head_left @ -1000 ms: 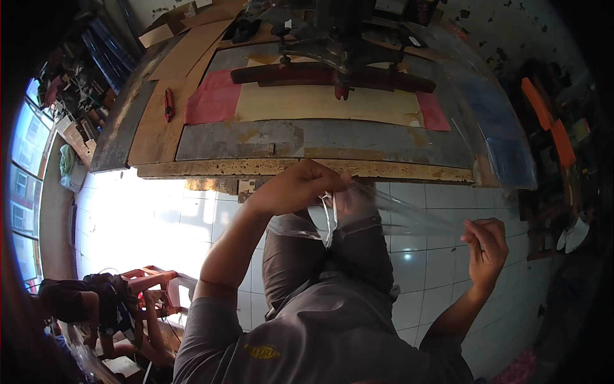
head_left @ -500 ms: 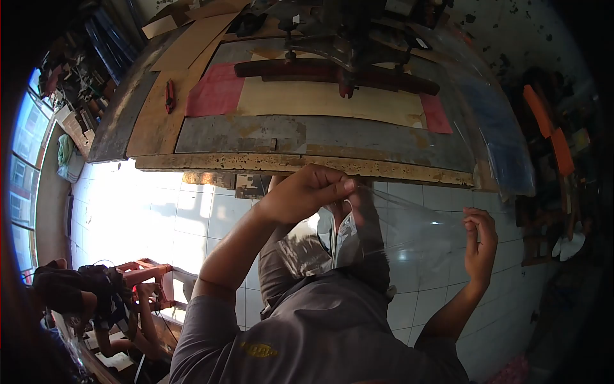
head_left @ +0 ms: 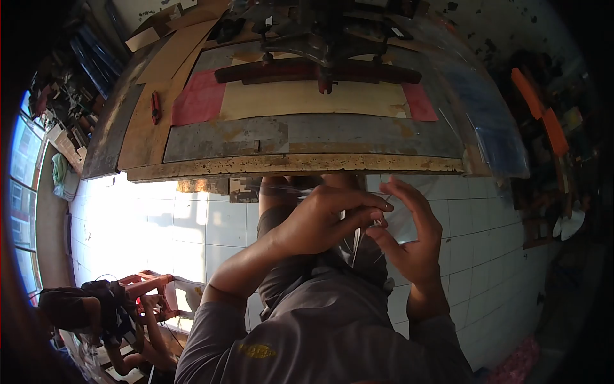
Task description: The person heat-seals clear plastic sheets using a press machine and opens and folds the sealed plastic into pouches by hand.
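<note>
My left hand [head_left: 325,221] is over my lap, just in front of the bench edge. Its thumb and fingertips are pinched together on a clear plastic sheet [head_left: 399,225]. Thin and see-through, the sheet shows mainly by its glints, so its outline is hard to follow. Facing those fingertips from the right is my right hand [head_left: 412,240], with its thumb and curved fingers spread apart. The plastic passes close to this hand; whether the fingers touch it I cannot tell.
Ahead stands a workbench [head_left: 211,168] bearing a dark metal press [head_left: 320,67], a cream sheet [head_left: 288,99] with pink ends and a red cutter [head_left: 155,107]. Blue-tinted plastic [head_left: 502,137] hangs at the right corner. Another person [head_left: 96,313] is at lower left, beside a red stool [head_left: 150,288].
My right hand has come left from far out at the right to beside my left fingertips. The plastic stretched between the hands has gone slack. The view has shifted slightly.
</note>
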`<state>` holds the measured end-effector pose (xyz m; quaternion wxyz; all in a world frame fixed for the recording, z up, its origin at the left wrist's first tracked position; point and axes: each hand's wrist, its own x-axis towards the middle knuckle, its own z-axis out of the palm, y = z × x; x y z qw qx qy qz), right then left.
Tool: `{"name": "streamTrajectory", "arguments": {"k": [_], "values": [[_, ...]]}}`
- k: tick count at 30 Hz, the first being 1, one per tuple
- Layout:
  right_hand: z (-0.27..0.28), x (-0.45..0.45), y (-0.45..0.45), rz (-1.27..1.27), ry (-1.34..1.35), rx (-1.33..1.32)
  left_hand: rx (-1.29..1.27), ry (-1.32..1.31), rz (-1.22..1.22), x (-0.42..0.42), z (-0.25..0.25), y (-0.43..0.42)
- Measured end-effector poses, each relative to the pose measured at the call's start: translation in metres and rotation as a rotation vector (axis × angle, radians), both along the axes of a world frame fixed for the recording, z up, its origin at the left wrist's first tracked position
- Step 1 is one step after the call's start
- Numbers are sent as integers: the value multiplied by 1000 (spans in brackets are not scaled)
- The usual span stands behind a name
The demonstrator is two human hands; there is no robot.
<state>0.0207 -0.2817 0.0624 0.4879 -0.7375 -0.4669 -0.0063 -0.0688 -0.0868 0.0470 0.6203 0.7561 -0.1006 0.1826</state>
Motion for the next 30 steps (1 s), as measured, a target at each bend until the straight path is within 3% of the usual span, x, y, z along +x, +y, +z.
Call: {"name": "streamTrajectory", "arguments": {"k": [3, 16, 22, 27, 30], "values": [[-2, 6, -5, 25, -11, -65, 167, -10, 105, -4, -2, 6], [0, 8, -4, -68, 7, 16, 360, -219, 234, -4, -5, -9], [12, 29, -17, -67, 166, 74, 267, 34, 458, -12, -15, 8], [19, 43, -32, -84, 213, 164, 629, 139, 545, -18, -28, 53], [22, 55, -49, -128, 236, 221, 564, 280, 557, -22, -28, 70]]}}
